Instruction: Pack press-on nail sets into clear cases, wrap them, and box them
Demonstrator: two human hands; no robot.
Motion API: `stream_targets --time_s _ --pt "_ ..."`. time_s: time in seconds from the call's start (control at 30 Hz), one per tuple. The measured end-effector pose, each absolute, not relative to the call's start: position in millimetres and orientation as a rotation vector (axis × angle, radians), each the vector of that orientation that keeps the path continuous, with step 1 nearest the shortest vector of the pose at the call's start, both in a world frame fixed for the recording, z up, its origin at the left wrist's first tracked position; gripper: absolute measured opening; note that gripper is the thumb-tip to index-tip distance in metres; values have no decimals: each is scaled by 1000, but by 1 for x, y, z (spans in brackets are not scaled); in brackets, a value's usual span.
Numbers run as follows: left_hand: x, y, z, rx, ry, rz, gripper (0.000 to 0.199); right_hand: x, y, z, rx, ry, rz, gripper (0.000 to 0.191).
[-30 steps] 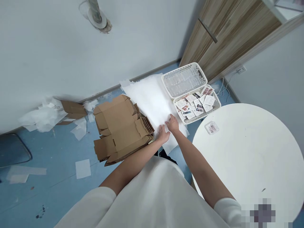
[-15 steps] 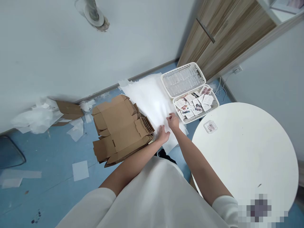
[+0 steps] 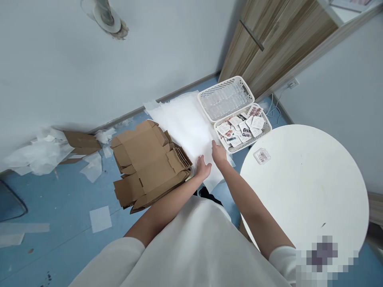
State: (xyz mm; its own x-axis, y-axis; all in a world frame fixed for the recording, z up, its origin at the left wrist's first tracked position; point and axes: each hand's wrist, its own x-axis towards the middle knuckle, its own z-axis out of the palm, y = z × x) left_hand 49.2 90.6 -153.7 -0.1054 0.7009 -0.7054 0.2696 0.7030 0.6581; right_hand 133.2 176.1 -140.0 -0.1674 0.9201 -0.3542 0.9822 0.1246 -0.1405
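Observation:
My left hand (image 3: 204, 168) is over the near part of a stack of thin white sheets (image 3: 182, 115), thumb and forefinger spread apart, with nothing visible between them. To its right, my right hand (image 3: 219, 154) is above the same sheets, a finger stretched out toward the left rim of the nearer white basket (image 3: 231, 150). Its other fingers are partly hidden, and I see nothing held. Flattened brown cardboard boxes (image 3: 149, 155) lie stacked just left of my left hand. The near basket holds many small printed cards (image 3: 245, 129).
Behind the near basket stands another white basket (image 3: 206, 112) of clear plastic cases (image 3: 226, 97). A round white table (image 3: 305, 171) at right carries a small clear case (image 3: 262, 156). Crumpled white wrapping (image 3: 42, 153) and loose paper (image 3: 100, 219) lie on the blue floor at left.
My right hand's pinch has loosened and a finger now points forward. The left thumb and forefinger have spread wider. The view has shifted slightly.

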Motion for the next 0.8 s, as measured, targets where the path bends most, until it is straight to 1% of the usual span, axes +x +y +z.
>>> stream_targets --time_s 0.1,0.17,0.37,0.47,0.8 --pt "49 92 -153 784 1680 438 65 134 174 -136 1882 2243 -453 25" --pt "49 92 -153 789 1678 442 65 133 173 -133 1899 2301 -445 24" --pt "48 94 -153 782 1666 462 66 135 178 -131 2063 2268 -661 24" --pt "48 94 -152 765 1660 472 66 139 179 -133 2101 2238 -709 24" --pt "49 95 -156 807 1659 500 64 140 171 -137 2094 2317 -654 23"
